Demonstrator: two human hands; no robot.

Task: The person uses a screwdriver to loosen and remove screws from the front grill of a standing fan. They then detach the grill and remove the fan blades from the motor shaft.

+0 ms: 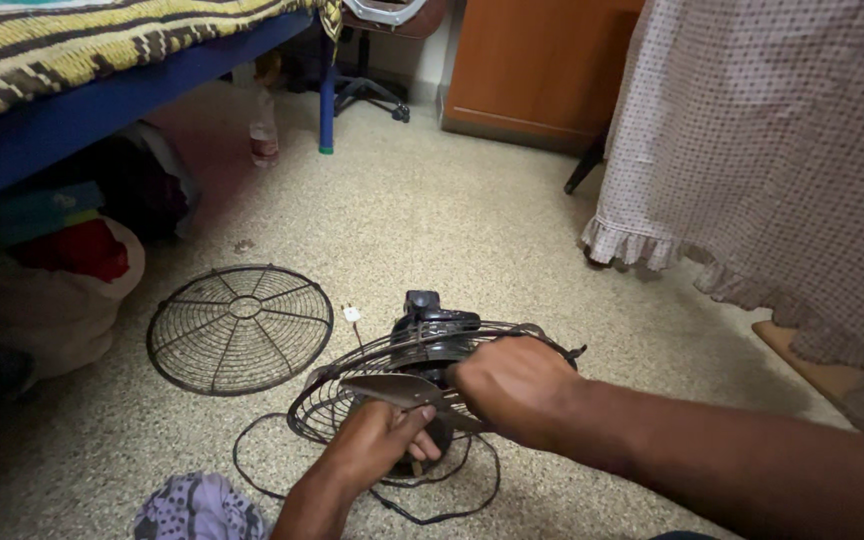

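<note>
Fingers of the left hand (377,440) close around a fan blade (392,388) inside the rear fan guard (352,375) on the floor (472,220); the right hand (512,385) clasps the hub. Front grille (240,328) lies just beside.

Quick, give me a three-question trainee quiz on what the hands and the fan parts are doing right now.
1. True or false: the loose grille lies flat on the floor, apart from the fan.
2. Which hand grips a fan blade? A) left hand B) right hand C) neither
3. Fill in: the black cord loops on the floor ____ the fan, on the person's side.

Key
1. True.
2. A; the right hand rests on the fan's hub area, inside the rear cage.
3. in front of
</note>
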